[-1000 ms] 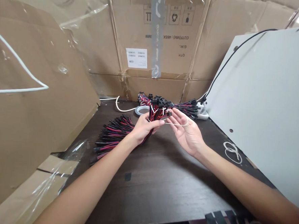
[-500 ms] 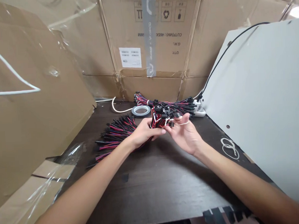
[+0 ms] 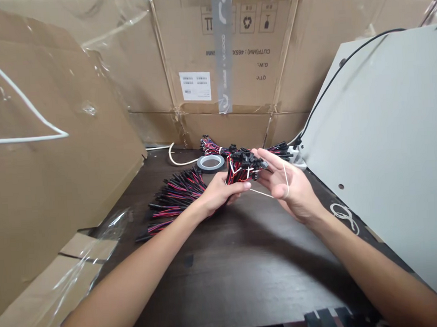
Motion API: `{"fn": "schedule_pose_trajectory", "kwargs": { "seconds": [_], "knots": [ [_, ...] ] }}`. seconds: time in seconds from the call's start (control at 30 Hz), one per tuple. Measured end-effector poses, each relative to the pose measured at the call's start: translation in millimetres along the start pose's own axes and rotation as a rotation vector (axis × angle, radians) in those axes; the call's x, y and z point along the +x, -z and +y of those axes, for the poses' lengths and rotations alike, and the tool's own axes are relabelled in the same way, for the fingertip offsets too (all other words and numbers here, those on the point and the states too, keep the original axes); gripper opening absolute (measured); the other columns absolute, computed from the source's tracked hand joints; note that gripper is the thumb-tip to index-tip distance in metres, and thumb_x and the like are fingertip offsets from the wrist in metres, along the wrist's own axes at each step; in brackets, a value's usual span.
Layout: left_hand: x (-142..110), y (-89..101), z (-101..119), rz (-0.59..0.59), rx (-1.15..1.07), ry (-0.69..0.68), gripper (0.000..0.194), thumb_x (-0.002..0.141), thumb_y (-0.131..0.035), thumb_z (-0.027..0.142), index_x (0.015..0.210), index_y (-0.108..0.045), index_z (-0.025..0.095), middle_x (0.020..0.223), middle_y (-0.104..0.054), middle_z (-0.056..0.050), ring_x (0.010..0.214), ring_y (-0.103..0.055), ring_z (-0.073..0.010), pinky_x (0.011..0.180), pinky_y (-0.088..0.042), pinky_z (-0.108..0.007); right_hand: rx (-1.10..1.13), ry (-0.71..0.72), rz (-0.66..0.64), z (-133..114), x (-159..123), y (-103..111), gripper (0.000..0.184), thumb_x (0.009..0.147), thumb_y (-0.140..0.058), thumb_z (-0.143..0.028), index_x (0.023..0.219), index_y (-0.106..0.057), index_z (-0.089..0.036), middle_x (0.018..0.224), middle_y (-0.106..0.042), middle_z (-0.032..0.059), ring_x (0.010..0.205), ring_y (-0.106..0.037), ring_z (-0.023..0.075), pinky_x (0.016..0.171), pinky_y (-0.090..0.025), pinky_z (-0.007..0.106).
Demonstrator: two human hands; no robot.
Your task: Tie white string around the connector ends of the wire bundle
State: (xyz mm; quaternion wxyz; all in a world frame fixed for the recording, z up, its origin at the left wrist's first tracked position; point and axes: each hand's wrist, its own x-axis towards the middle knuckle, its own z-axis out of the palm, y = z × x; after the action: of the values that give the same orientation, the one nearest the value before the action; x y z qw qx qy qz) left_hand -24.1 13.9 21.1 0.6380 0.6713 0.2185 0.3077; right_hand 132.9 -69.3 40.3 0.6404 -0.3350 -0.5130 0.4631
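My left hand [image 3: 222, 192] is wrapped round a bundle of black, red and purple wires [image 3: 177, 188] near its connector end. Black plug connectors [image 3: 246, 158] stick up past my fingers, with a few white wires among them. The bundle's other end fans out on the table to the left, partly behind my forearm. My right hand [image 3: 292, 183] has a thin whitish rubber band [image 3: 262, 194] looped over its thumb and fingers. The band is stretched taut from there toward the wires at my left hand. My right fingertips lie close behind the connectors.
Behind the hands lies a second wire bundle [image 3: 212, 146], tied with a white band. A roll of dark tape [image 3: 211, 164] rests beside it. Loose rubber bands [image 3: 344, 217] lie by the white panel [image 3: 387, 138] at right. Cardboard [image 3: 167, 53] walls the back and left. Tape strips hang at the front edge.
My right hand has moved right and turned, drawing the rubber band out long from the bundle. My left hand keeps its grip on the wires. The whole view has shifted slightly.
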Motion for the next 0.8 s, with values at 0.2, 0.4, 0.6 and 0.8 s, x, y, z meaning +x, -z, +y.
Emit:
{"fn": "schedule_pose_trajectory", "kwargs": {
  "seconds": [0.2, 0.4, 0.6, 0.8],
  "knots": [
    [5.8, -10.1, -7.1, -0.012, 0.114, -0.004, 0.026, 0.067, -0.073, 0.038, 0.072, -0.061, 0.015, 0.048, -0.042, 0.007, 0.040, -0.032, -0.0072, 0.041, -0.024, -0.021, -0.162, 0.070, 0.153, -4.1, 4.6, 5.6, 0.102, 0.040, -0.088, -0.058, 0.128, -0.058, -0.016, 0.145, -0.047, 0.0151, 0.137, -0.041, 0.0329, 0.118, -0.030, 0.049],
    [10.1, -17.4, -17.1, 0.034, 0.367, -0.016, 0.023, 0.066, -0.071, 0.036, 0.074, -0.069, 0.015, 0.061, -0.055, 0.003, 0.060, -0.052, -0.0157, 0.058, -0.040, -0.025, -0.306, 0.015, 0.149, -10.2, 7.2, 16.9, 0.101, 0.039, -0.090, -0.056, 0.125, -0.061, -0.013, 0.137, -0.054, 0.0179, 0.131, -0.047, 0.0360, 0.115, -0.035, 0.051],
    [8.5, -23.9, -19.3, 0.052, 0.681, 0.042, 0.030, 0.071, -0.068, 0.044, 0.089, -0.074, 0.020, 0.077, -0.066, 0.000, 0.080, -0.063, -0.0247, 0.071, -0.048, -0.028, -0.464, -0.050, 0.132, -10.8, 11.2, 24.8, 0.111, 0.039, -0.085, -0.067, 0.130, -0.057, -0.010, 0.137, -0.052, 0.0215, 0.128, -0.050, 0.0366, 0.111, -0.039, 0.053],
    [4.2, -32.2, -9.3, 0.014, 0.927, 0.099, 0.033, 0.076, -0.063, 0.052, 0.095, -0.074, 0.027, 0.085, -0.070, -0.001, 0.082, -0.066, -0.0274, 0.075, -0.048, -0.033, -0.655, -0.046, 0.022, -14.2, 8.4, 29.7, 0.111, 0.047, -0.077, -0.076, 0.133, -0.056, -0.008, 0.135, -0.055, 0.0217, 0.122, -0.056, 0.0369, 0.105, -0.045, 0.052]
  ]
}}
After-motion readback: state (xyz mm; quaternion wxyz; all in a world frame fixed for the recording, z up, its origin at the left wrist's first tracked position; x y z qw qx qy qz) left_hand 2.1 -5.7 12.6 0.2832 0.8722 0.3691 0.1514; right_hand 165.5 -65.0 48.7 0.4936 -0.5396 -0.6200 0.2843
